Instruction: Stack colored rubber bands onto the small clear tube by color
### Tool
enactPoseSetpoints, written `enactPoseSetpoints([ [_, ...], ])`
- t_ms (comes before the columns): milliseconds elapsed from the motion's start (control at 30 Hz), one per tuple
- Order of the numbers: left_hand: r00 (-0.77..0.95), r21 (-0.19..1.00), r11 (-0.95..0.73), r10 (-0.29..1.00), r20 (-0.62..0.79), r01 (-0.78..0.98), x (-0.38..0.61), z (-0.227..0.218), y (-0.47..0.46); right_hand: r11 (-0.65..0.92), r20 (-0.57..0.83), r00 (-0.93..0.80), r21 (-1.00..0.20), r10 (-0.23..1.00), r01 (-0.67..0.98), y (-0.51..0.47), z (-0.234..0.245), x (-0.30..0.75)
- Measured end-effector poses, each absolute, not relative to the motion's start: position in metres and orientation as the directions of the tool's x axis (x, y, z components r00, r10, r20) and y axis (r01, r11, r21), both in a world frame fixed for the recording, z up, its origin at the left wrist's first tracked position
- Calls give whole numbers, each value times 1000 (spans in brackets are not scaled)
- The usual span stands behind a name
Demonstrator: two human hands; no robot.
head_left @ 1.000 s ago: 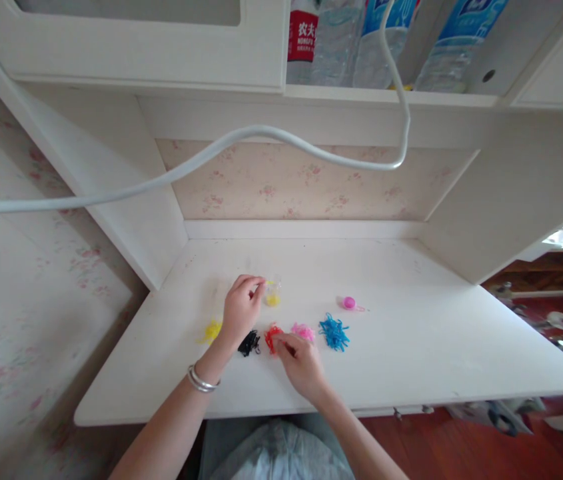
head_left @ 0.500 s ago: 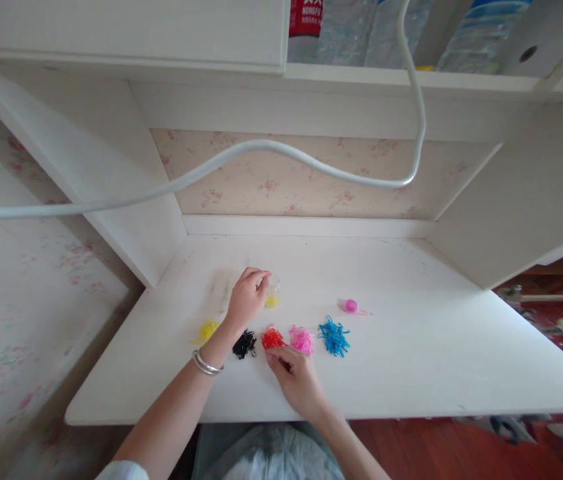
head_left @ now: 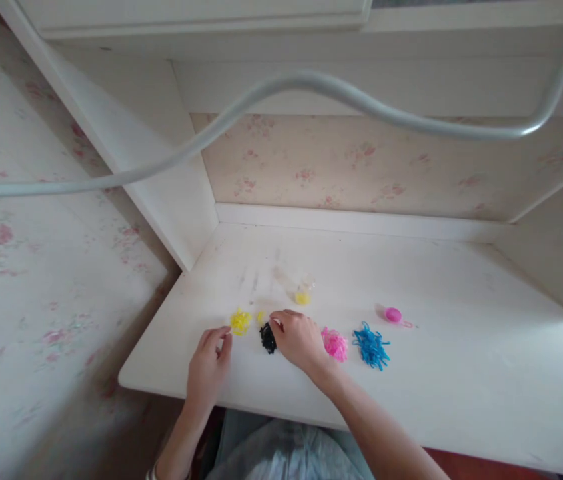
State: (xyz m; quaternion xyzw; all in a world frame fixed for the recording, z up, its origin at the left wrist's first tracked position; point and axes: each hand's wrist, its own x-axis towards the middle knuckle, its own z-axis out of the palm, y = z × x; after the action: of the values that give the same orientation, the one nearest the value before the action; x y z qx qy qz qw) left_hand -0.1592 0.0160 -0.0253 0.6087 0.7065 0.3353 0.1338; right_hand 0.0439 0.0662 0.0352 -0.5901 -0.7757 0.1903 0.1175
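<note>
Both hands have come away from where they were working half a second ago. The left hand (head_left: 206,365) has left the small clear container (head_left: 308,289), which stands near the centre of the frame with yellow in its base, and has dropped to the lower left, its fingertips at the near edge of the yellow band pile (head_left: 240,322). The right hand (head_left: 301,340) has shifted left off the near side of the red bands, which it now hides, to the far side of the black band pile (head_left: 268,339). Its thumb and forefinger meet beside that pile; the left's are bent close together. The tips are too small to tell whether either grips a band.

A little yellow clump (head_left: 260,317) shows between the hands, where the left forearm blocked the view. The pink band pile (head_left: 336,345) and blue band pile (head_left: 372,346) lie untouched to the right on the bench (head_left: 461,387). Handling seems to have passed from the container to the loose bands at left.
</note>
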Motion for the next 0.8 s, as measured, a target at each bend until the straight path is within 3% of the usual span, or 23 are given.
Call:
enactPoseSetpoints([
  [133, -223, 439, 112, 952, 210, 891, -157, -36, 0, 296, -180, -344, -245, 922, 923, 95, 27, 26],
  [367, -235, 205, 195, 953, 192, 959, -147, -32, 13, 339, -258, -391, -224, 884, 914, 121, 15, 12],
  [800, -247, 215, 210, 954, 168, 954, -149, -32, 16, 350, -156, -421, -345, 894, 871, 127, 27, 1],
])
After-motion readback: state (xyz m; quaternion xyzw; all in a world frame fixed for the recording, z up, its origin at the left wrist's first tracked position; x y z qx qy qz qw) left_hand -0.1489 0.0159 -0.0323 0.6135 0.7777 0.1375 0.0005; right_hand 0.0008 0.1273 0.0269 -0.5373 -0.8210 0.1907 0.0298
